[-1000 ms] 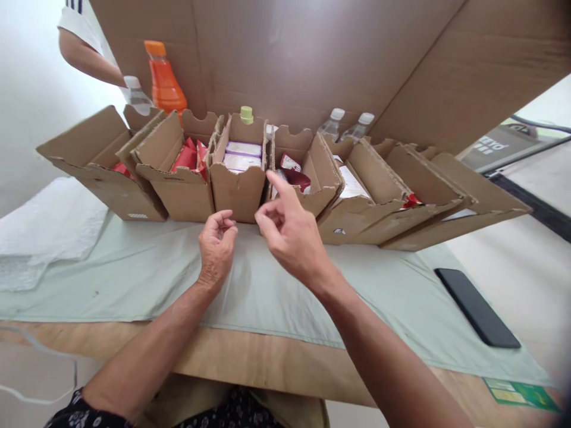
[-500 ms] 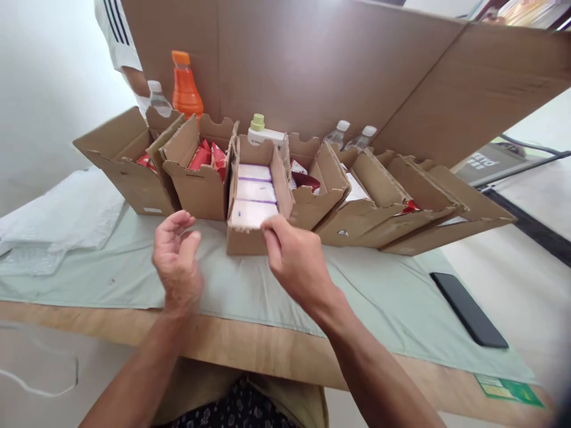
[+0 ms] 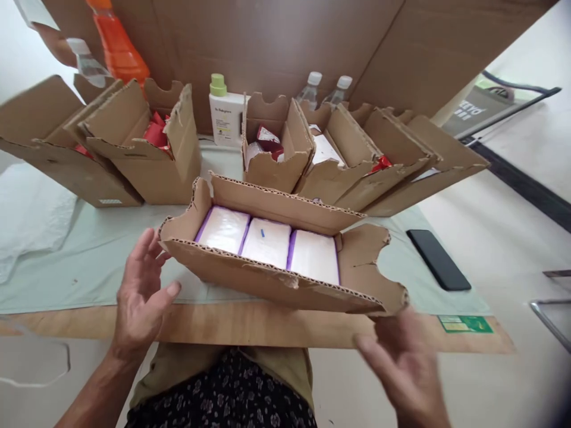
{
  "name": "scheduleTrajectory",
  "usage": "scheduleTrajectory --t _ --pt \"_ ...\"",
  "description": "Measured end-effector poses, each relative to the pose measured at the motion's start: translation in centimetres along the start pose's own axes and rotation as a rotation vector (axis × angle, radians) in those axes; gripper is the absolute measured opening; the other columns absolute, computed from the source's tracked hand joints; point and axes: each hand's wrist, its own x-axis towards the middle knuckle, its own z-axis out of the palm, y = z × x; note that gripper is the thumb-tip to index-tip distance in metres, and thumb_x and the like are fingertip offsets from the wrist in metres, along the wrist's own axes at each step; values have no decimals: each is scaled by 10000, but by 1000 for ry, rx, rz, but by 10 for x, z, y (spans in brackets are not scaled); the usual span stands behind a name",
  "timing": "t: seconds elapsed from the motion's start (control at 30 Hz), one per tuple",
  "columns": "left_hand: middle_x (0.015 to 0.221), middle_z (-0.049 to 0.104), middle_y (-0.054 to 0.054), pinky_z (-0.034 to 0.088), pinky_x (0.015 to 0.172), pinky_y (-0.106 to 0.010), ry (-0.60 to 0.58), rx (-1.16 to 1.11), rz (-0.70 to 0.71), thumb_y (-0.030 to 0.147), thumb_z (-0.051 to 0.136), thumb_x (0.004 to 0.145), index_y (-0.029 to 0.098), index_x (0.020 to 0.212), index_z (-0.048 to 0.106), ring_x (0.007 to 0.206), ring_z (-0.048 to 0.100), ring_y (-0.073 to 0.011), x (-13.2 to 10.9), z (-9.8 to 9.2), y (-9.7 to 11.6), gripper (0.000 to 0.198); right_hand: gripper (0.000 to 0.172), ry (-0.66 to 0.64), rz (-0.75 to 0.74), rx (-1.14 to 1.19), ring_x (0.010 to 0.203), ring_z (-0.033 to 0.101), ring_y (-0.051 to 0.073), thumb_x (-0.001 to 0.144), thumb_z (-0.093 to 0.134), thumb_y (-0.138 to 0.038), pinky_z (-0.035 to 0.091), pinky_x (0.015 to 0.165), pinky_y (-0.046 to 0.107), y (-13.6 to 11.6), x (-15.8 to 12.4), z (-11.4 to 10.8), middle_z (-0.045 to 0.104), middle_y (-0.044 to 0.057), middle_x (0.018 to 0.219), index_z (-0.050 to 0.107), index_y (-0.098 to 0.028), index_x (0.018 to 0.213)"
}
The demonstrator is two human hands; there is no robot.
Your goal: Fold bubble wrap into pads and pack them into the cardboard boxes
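Since the earlier frame, the open-topped cardboard box (image 3: 250, 279) has come out of the row and swung from end-on to crosswise, leaving a gap where the white bottle with a green cap (image 3: 227, 122) now shows in full, between the box of red packets (image 3: 143, 178) and the box with a dark-red packet (image 3: 274, 172). The turned box sits close before the person, near the front edge of the tabletop (image 3: 214, 330), its right end reaching out over the bare wood; whether it rests on the pale green cloth (image 3: 98, 255) or is partly lifted, I cannot tell. Inside, three white packs with purple edges (image 3: 266, 242) lie in a line. The left hand (image 3: 143, 297) is spread, thumb well apart from the fingers, just beside the box's left end; contact is unclear. The right hand (image 3: 404, 359) is blurred below the right corner, so I cannot tell whether it grips. The box should handle as fairly light and stiff along its walls, though the worn, frayed rims may bend or tear; the packs look soft and their wrapping slick, so they could slide if it tips. The best hold seems low on both ends, palms supporting the bottom corners.
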Motion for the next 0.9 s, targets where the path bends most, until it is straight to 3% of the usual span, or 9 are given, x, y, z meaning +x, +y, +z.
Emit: scheduleTrajectory --t 0.1,0.23,0.33,0.43,0.53,0.6,0.73,0.8,0.9 --pt "1507 611 -81 424 1235 -489 -132 -17 -99 344 815 837 332 1451 603 1469 510 -333 -3 13 4 649 648 -89 -19 -128 1242 671 393 891 736 -543 568 1005 569 11 -6 22 709 155 1345 574 -274 1458" --pt "1424 651 -117 406 1247 -495 -161 9 -155 343 801 867 274 1433 599 1440 536 -340 -15 26 5 605 491 42 -7 -200 1081 709 382 894 717 -569 580 924 556 14 2 49 757 147 1134 655 -246 1259" --pt "1429 640 -110 382 1257 -476 -139 -24 -95 326 788 881 272 1441 580 1415 557 -319 -16 35 1 600 403 66 -17 -169 1012 716 346 900 707 -548 583 850 488 16 25 53 758 131 1065 658 -237 1151" --pt "1423 641 -104 391 1240 -472 -182 -51 -26 320 774 888 266 1448 562 1399 561 -309 -2 46 -6 601 458 53 -10 -136 960 710 321 865 712 -571 572 822 473 20 64 50 751 129 1071 629 -218 1145" --pt "1545 559 -109 406 1223 -498 -259 -13 -37 322 750 888 277 1545 465 1440 516 -321 19 56 -11 717 490 65 16 -96 923 703 294 825 712 -576 574 811 466 29 96 51 734 109 1052 589 -219 1137" --pt "1611 503 -117 407 1222 -529 -296 69 -72 311 734 876 278 1601 398 1450 510 -331 29 55 -11 800 451 70 52 -87 913 703 284 828 690 -564 578 784 445 37 104 57 715 93 1022 567 -229 1105" --pt "1540 596 -115 430 1206 -551 -260 355 -75 290 688 885 252 1445 609 1428 551 -328 35 28 -4 567 520 -6 163 -201 920 716 322 834 639 -586 567 724 443 51 85 70 715 126 1068 581 -214 1193" --pt "1475 653 -110 472 1167 -552 -162 526 -54 301 670 891 242 1287 713 1392 586 -327 36 0 -1 403 655 -61 194 -280 1003 720 362 840 614 -592 567 733 455 56 70 72 722 161 1173 563 -198 1360" --pt "1397 698 -114 549 1067 -541 79 769 -22 332 643 881 227 1174 746 1339 621 -336 44 -56 2 328 789 -71 228 -344 1116 702 405 839 592 -617 579 720 465 61 59 71 718 184 1276 515 -194 1500"
